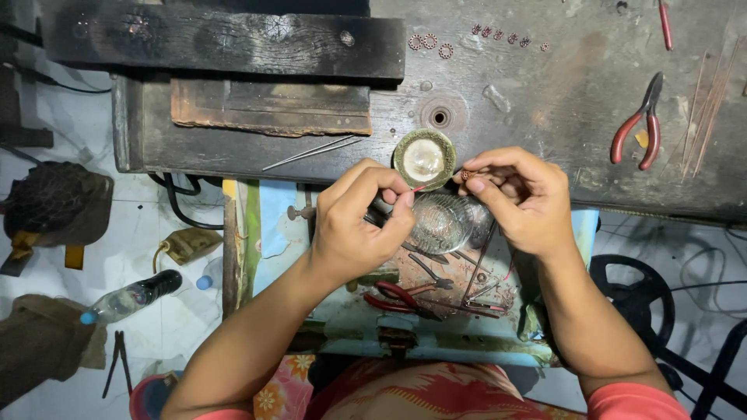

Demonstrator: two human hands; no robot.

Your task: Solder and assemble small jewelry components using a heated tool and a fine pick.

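At the near edge of the dark, scarred wooden workbench (545, 109), the left hand (362, 222) pinches a thin red-tipped tool (418, 188) between thumb and forefinger, its tip aimed toward the right hand (521, 198). The right hand's thumb and forefinger are pressed together on a tiny reddish metal ring (465, 176). The ring sits between both hands, just right of a small round brass dish (424, 159) and above a clear ribbed glass bowl (442, 223). Red-handled pliers (642, 124) lie well apart to the right.
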